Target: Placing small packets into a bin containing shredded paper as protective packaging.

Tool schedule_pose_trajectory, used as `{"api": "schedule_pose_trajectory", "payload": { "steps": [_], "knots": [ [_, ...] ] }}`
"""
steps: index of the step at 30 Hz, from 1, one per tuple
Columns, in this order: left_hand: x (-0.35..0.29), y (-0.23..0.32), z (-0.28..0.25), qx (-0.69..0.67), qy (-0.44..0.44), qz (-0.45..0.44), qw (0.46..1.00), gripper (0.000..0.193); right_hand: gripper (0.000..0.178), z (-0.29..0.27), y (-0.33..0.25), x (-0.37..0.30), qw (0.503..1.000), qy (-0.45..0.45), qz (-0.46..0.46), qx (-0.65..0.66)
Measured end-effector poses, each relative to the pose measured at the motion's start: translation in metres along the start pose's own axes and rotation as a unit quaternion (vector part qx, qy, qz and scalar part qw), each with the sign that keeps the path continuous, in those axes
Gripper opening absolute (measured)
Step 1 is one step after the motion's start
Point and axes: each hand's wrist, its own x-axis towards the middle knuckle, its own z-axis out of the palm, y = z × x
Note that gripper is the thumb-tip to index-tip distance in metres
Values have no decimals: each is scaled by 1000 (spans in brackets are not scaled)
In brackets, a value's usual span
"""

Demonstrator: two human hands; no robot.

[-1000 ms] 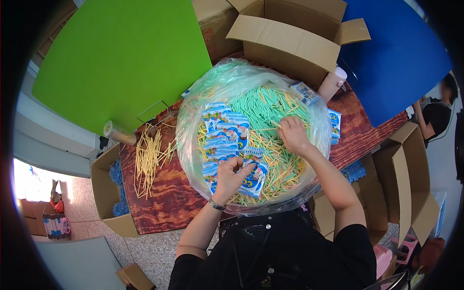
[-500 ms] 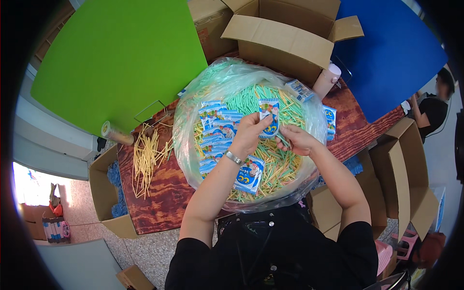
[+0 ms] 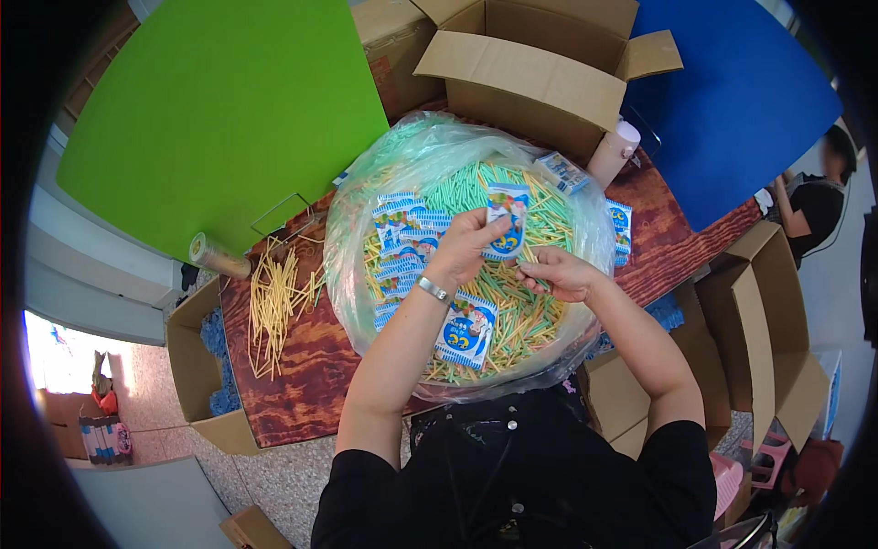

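Note:
My left hand (image 3: pixel 468 245), with a metal bracelet on its wrist, pinches a small blue-and-white printed packet (image 3: pixel 508 203) upright between thumb and fingers. Just right of the packet's lower end, my right hand (image 3: pixel 565 276) is closed around a few thin green and yellow sticks (image 3: pixel 533 280). Both hands are above a large clear plastic bag (image 3: pixel 352 265), its mouth spread wide and full of loose sticks (image 3: pixel 457 188). Several similar packets (image 3: pixel 398 247) lie in overlapping rows on the sticks to the left. One more packet (image 3: pixel 467 331) lies flat below my left hand.
On the red-brown wooden table (image 3: pixel 297 403) are a pile of yellow sticks (image 3: pixel 273 311), a canister (image 3: pixel 218 256) and a pale pink bottle (image 3: pixel 615 154). An open cardboard box (image 3: pixel 530 78) stands behind. Green (image 3: pixel 219 119) and blue (image 3: pixel 722 110) panels flank it. A person (image 3: pixel 819 197) sits far right.
My right hand has drawn slightly away from the packet's lower edge. The packet has tilted a little in my left hand. The whole view has shifted slightly.

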Motion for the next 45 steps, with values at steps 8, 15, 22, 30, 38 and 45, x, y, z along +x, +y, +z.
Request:
{"api": "schedule_pose_trajectory", "payload": {
  "steps": [8, 15, 22, 30, 38, 45],
  "knots": [
    [-74, -28, 7, -16, 75, 69, 995, 24, 22, 26, -4, 4, 972, 137, -174, -74],
    [-82, -49, 18, -158, 9, 26, 987, 24, 24, 59, 17, 20, 928, 189, -285, -147],
    [-98, -39, -10, 210, 147, 120, 959, 8, 19, 56, -36, -12, 909, 159, -199, -329],
    [-105, -20, -1, 509, 239, 386, 731, 22, 23, 98, -110, -40, 706, -10, -162, -689],
    [-106, -17, -4, 544, 225, 429, 685, 21, 21, 122, -131, -31, 607, -44, -85, -789],
    [-107, -15, -10, 599, 180, 462, 628, 36, 15, 133, -135, -21, 484, -75, -96, -866]
  ]
}}
